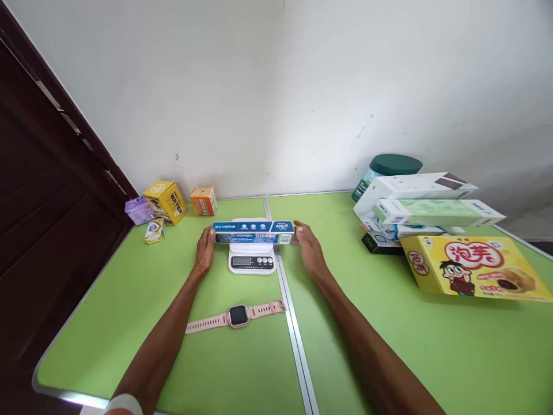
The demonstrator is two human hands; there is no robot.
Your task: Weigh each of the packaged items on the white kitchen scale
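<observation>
A long blue and white box (253,231) lies across a small white kitchen scale (252,258) in the middle of the green table (129,300). My left hand (204,250) grips the box's left end with its fingers closed on it. My right hand (307,244) holds the box's right end the same way. The scale's display and buttons face me below the box.
A pink smartwatch (237,316) lies flat in front of the scale. Small boxes, yellow (165,201), orange (203,201) and purple (139,210), stand at the back left. At the right lie stacked white boxes (415,202), a green-lidded jar (389,167) and a large yellow snack box (470,266). A dark door (47,219) borders the left.
</observation>
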